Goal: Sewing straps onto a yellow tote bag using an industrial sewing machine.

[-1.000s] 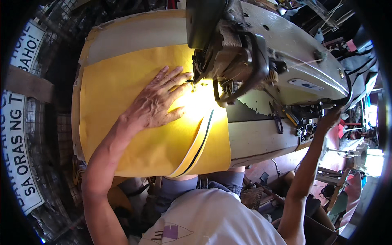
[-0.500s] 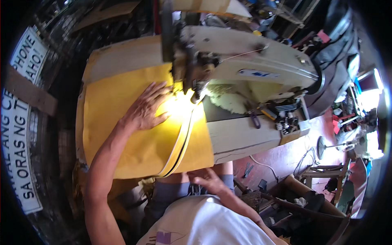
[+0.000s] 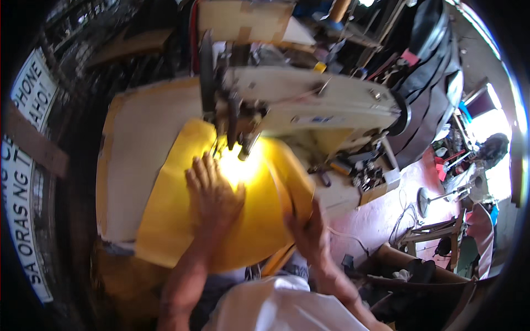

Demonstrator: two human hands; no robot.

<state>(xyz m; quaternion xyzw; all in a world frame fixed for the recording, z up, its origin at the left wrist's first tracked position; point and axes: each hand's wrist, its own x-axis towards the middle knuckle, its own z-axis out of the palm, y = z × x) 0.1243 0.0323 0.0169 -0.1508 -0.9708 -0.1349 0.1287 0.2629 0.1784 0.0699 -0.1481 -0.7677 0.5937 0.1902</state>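
A large yellow sheet of material lies on the sewing machine table, its upper part under the head of a beige sewing machine. A bright light glares on the sheet around the needle area, washing out detail there. My left hand rests flat on the sheet just left of the glare, fingers extended and slightly apart. At the sheet's right edge, my right hand grips the border, which is raised and folded over. The strip along that side is blurred.
Beyond the sheet's right side are a small box of metal parts and a dark-handled tool. The bare tabletop shows at left. A stand fan is on the reddish floor, and dark material hangs behind the machine.
The yellow sheet has turned, and its right side is now lifted. My right hand has come up from my lap to its edge. My left hand's fingers now point toward the machine.
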